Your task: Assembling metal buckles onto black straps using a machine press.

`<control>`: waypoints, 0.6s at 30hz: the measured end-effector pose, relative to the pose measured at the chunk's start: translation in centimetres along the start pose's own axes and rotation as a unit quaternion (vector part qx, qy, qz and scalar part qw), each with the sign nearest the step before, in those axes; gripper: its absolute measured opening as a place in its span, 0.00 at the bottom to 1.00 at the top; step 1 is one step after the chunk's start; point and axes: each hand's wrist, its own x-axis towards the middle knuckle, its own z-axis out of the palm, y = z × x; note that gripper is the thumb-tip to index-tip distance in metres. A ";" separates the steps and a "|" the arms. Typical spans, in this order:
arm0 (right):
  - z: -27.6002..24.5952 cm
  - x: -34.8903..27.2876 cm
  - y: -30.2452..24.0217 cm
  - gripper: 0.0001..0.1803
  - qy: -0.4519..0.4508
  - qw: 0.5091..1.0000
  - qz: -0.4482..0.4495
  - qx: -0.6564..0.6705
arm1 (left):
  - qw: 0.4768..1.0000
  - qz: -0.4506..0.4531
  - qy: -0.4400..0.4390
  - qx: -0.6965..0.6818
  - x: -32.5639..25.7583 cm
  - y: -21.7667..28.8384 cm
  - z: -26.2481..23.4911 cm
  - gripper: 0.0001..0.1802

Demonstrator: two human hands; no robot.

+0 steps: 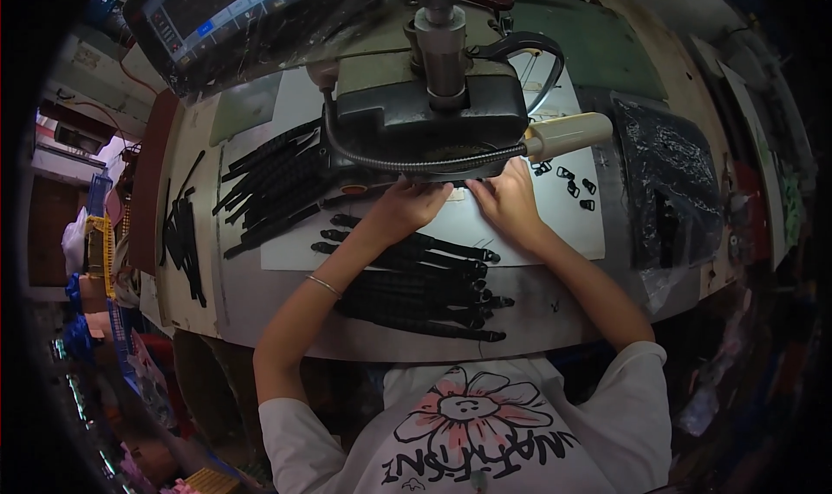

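Both my hands are at the front edge of a dark sewing machine (425, 121), fingertips close together under its head. My left hand (409, 208), with fingers bent and pressed together, is on the left side. My right hand (510, 201) faces it from the right, its thumb toward the left hand and its other fingers partly hidden by the machine. A small dark piece shows between the fingertips; its kind cannot be made out. Just below my wrists lies a row of black straps (416, 299) with small buckles at their right ends.
More black straps (269, 182) lie fanned out left of the machine, and thinner ones (184, 247) at the table's left edge. Loose black buckles (568, 186) are scattered right of my right hand, below a cream-coloured lamp (568, 137). A clear plastic bag (672, 182) lies farther right. A screen (234, 17) stands at the back left.
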 end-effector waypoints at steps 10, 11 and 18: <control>-0.2 -0.2 -0.2 0.09 0.030 1.000 0.000 -0.007 | 0.974 -0.178 -0.133 -0.034 1.3 4.4 -1.5 0.25; -0.4 -0.2 0.1 0.09 0.032 0.999 -0.002 -0.007 | 0.975 -0.177 -0.133 -0.032 1.3 4.5 -1.6 0.25; -4.0 2.8 0.6 0.10 -0.150 0.937 0.221 0.227 | 0.967 -0.226 -0.111 -0.045 1.1 5.2 -1.3 0.32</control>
